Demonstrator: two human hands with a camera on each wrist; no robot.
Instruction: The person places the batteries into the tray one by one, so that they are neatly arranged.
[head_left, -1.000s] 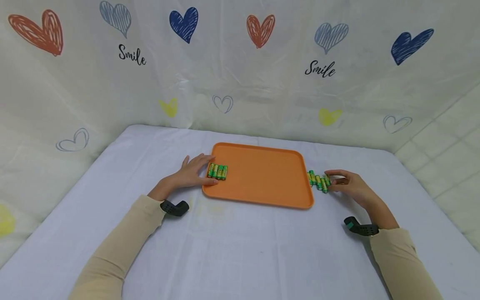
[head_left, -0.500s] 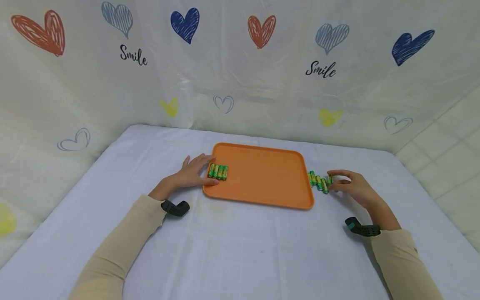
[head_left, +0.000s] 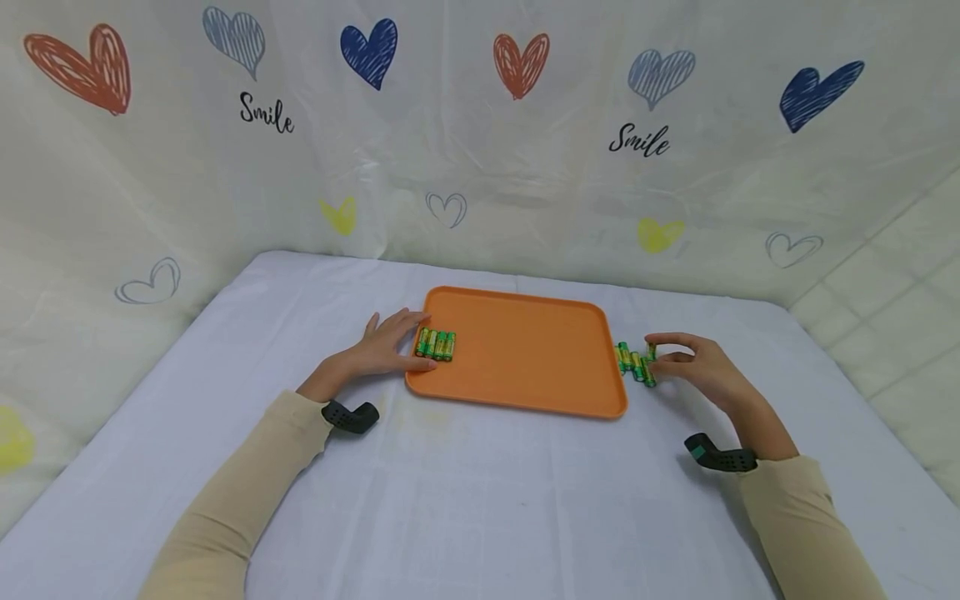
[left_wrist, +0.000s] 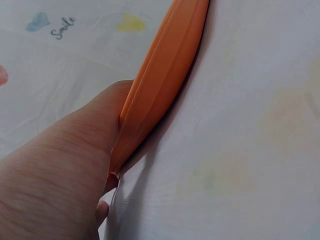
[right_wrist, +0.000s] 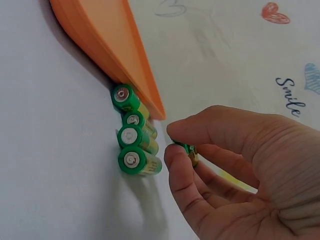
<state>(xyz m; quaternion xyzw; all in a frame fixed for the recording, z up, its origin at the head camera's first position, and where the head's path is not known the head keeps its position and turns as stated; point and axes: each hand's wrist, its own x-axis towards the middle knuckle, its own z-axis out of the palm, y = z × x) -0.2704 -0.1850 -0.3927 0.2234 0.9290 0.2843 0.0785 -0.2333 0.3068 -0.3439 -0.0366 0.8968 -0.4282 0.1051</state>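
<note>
An orange tray [head_left: 525, 354] lies on the white-covered table. Several green-and-yellow batteries [head_left: 436, 343] stand side by side at its left end. My left hand [head_left: 381, 346] rests on that end, thumb and fingers extended over the rim on either side of the batteries. In the left wrist view the thumb lies against the tray's outer wall [left_wrist: 160, 75]. Right of the tray, my right hand [head_left: 697, 367] pinches one battery [right_wrist: 192, 152] between thumb and fingers, largely hidden by them. Beside it, several loose batteries [right_wrist: 134, 135] form a row running from the tray's right edge.
White cloth [head_left: 465, 492] covers the table in front of the tray. Behind rises a pale curtain [head_left: 517, 167] with printed hearts and lettering. Black wrist bands [head_left: 348, 417] sit on both forearms.
My right hand first drew the pinched battery slightly right, away from the row, then brought it back left, closer to the other batteries. My left hand and the tray have stayed still.
</note>
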